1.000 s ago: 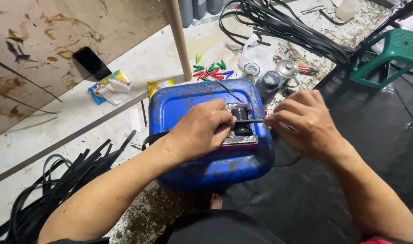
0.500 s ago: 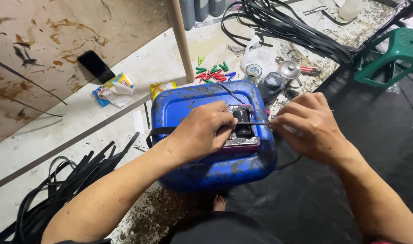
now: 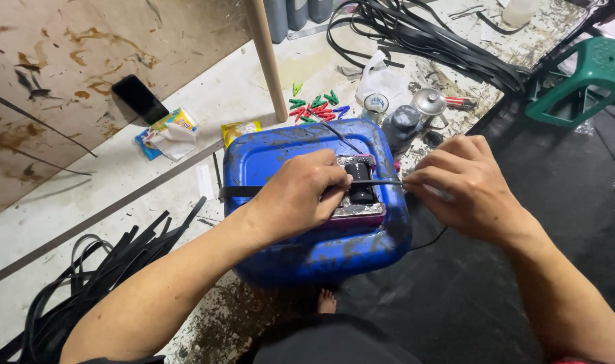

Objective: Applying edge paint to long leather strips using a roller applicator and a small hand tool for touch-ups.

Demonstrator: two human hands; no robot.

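A blue plastic jerry can (image 3: 301, 251) lies on its side in front of me. On top of it sits a small metal device (image 3: 359, 191) with a black middle part. A thin black strip (image 3: 378, 182) is stretched across the device. My left hand (image 3: 295, 195) rests on the can and pinches the strip at the device's left side. My right hand (image 3: 466, 183) grips the strip's other end just off the can's right edge. A second black strap (image 3: 239, 192) runs out from under my left hand toward the can's left side.
Piles of black rubber strips lie at the lower left (image 3: 85, 290) and upper right (image 3: 429, 37). Coloured clothes pegs (image 3: 317, 106), small jars (image 3: 402, 121), a black phone (image 3: 140, 98), snack packets (image 3: 166, 131), a wooden pole (image 3: 267, 57) and a green plastic stool (image 3: 584, 77) surround the can.
My right hand has drawn the black strip a little farther to the right, off the can's edge. My left hand stays on the device.
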